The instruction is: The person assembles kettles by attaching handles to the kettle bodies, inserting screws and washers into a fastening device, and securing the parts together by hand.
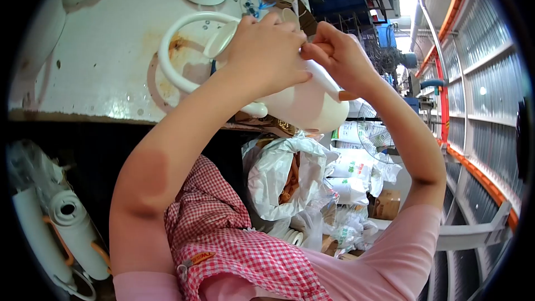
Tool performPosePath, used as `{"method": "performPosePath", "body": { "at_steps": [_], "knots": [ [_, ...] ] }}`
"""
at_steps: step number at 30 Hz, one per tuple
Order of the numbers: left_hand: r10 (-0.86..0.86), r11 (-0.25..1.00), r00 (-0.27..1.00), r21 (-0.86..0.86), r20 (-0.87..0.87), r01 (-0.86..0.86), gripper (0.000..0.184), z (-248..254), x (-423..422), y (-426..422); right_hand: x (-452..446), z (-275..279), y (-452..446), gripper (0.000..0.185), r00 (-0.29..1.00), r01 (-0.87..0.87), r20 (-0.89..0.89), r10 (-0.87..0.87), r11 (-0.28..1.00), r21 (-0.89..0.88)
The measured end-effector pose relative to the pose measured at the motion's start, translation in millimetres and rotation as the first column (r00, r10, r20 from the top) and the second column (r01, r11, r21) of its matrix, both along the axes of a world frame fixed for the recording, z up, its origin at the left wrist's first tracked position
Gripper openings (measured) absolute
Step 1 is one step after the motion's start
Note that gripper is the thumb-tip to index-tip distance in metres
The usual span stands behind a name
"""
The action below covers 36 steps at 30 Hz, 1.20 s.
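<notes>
A white rounded container point(317, 100) lies at the table's edge, with a brown handle piece point(348, 96) at its right side. My left hand point(264, 50) is closed over its upper end, its fingers bent around the rim. Beside that, my right hand point(340, 58) is closed in a pinch on a small brown piece, mostly hidden by the fingers. A thick white curved tube point(167, 56) loops to the left of my left hand. Within the loop, a white oval disc point(220, 39) stands tilted near my left wrist.
More white containers lie on the white table point(111, 50). Below its edge, an open white bag point(267, 184) holds brown pieces. Several white cylinders with brown handles point(69, 251) stand at lower left. Packed bags, a carton point(385, 203) and a wire fan guard point(379, 134) are at the right.
</notes>
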<state>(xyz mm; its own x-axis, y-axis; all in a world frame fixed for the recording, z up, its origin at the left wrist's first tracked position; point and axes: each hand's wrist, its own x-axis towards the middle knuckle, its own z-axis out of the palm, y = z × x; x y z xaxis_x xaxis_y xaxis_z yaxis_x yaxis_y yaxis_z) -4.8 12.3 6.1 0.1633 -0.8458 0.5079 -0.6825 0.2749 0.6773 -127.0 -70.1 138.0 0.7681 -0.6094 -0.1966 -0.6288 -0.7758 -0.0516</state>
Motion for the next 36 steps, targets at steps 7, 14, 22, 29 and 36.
{"method": "performPosePath", "body": {
  "at_steps": [7, 14, 22, 29, 36],
  "knots": [
    [0.006, 0.999, 1.0, -0.051, -0.015, -0.007, 0.052, -5.2, -0.3, -4.2, 4.4, 2.7, -1.4, 0.034, 0.998, -0.031, -0.052, 0.031, 1.0, 0.0],
    [-0.015, 0.996, 0.999, -0.084, -0.041, 0.012, 0.054, -6.4, 0.3, -5.8, 7.5, 3.2, -2.0, 0.034, 0.994, -0.008, -0.105, 0.009, 1.0, 0.003],
    [-0.02, 0.993, 0.999, -0.12, -0.045, 0.014, 0.055, -7.9, 0.8, -8.0, 6.2, -1.6, -5.2, 0.032, 0.999, 0.011, -0.051, -0.008, 0.999, 0.049],
    [0.003, 0.984, 1.0, -0.178, -0.008, -0.005, 0.056, -9.5, 0.9, -10.5, 2.5, -4.1, -6.0, 0.029, 0.999, 0.042, -0.011, -0.042, 0.998, 0.048],
    [-0.045, 0.992, 0.989, -0.113, 0.14, 0.061, 0.054, 3.0, 2.8, -11.4, -40.6, -16.0, -7.9, 0.033, 0.686, -0.027, 0.724, 0.077, 0.996, -0.081]
  ]
}}
